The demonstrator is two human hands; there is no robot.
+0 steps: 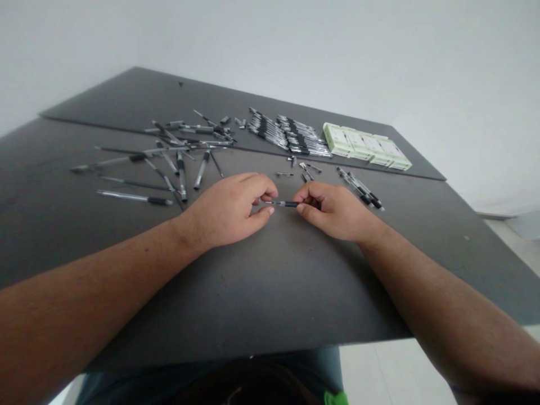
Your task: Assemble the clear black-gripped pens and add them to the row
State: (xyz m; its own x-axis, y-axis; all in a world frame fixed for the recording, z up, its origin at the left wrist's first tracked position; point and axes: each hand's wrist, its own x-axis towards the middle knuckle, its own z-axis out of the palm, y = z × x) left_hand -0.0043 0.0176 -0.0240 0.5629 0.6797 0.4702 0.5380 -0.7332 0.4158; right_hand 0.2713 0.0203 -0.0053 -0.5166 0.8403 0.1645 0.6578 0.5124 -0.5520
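Observation:
A black-and-clear gel pen (287,203) lies level between my two hands, just above the dark table. My right hand (333,209) pinches its black grip end between thumb and fingers. At the pen's thin left end, the thumb and fingertips of my left hand (236,209) close around it; the exact contact is partly hidden. Just beyond my hands lie a few small pen parts (284,174). Two or three pens (360,188) rest side by side to the right of my right hand.
Loose pen barrels and refills (181,174) are scattered on the left. Neat rows of pens (291,135) lie toward the back, beside pale green boxes (366,146). A seam crosses the dark table (261,292), whose front edge is close to my lap.

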